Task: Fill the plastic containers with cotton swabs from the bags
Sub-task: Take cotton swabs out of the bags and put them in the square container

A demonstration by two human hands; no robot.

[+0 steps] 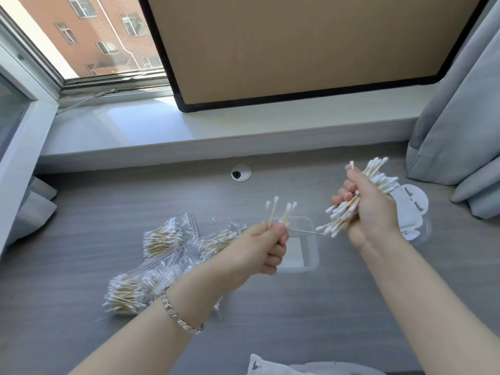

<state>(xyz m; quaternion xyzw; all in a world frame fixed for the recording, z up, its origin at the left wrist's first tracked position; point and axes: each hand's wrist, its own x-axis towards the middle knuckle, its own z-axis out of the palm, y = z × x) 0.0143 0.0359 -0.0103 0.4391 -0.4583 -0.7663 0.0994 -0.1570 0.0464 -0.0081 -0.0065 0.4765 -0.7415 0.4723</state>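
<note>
My left hand (266, 247) grips a few cotton swabs (280, 212) upright above the near left corner of a clear rectangular plastic container (311, 253) on the grey desk. My right hand (370, 209) holds a thick bundle of cotton swabs (343, 215) slanting up to the right, above and right of that container. The container looks empty apart from a white patch on its bottom. Several clear bags of cotton swabs (159, 239) lie on the desk to the left. A white lid with clips (414, 209) lies behind my right hand.
A cable grommet (240, 173) sits in the desk near the windowsill (216, 128). A framed board (297, 50) leans on the sill. Grey curtains (465, 131) hang at the right. White cloth (270, 366) lies at the near edge.
</note>
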